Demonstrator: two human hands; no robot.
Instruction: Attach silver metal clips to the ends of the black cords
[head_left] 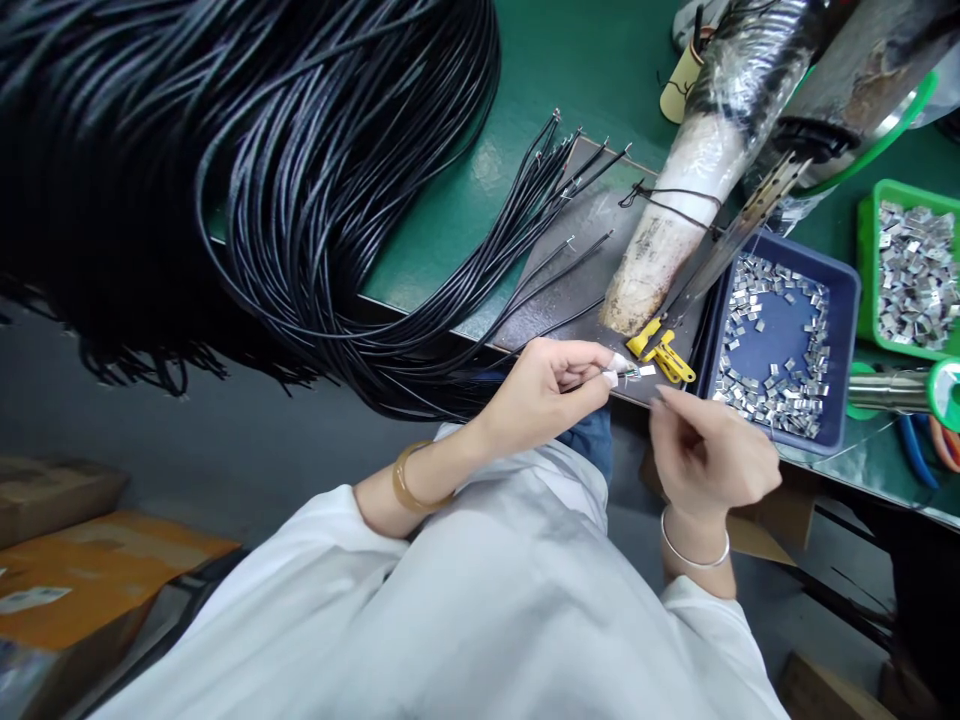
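Observation:
My left hand (551, 392) pinches the end of a black cable near the table's front edge, with white coverings on two fingertips. A small white and silver connector piece (646, 371) shows at the cable's tip, among thin wires. Just right of it, my right hand (709, 445) has its fingers curled, thumb and forefinger close together; it is blurred, and whether anything is between them cannot be made out. A yellow tool (673, 362) lies just beyond the connector. More black cables (480, 280) with stripped ends spread over a grey mat (577, 225).
A large black cable bundle (315, 130) covers the left of the green table (536, 50). At the right are a blue tray (844, 350) and a green bin (868, 265) of small metal parts. A plastic-wrapped tube (690, 170) stands behind the tool.

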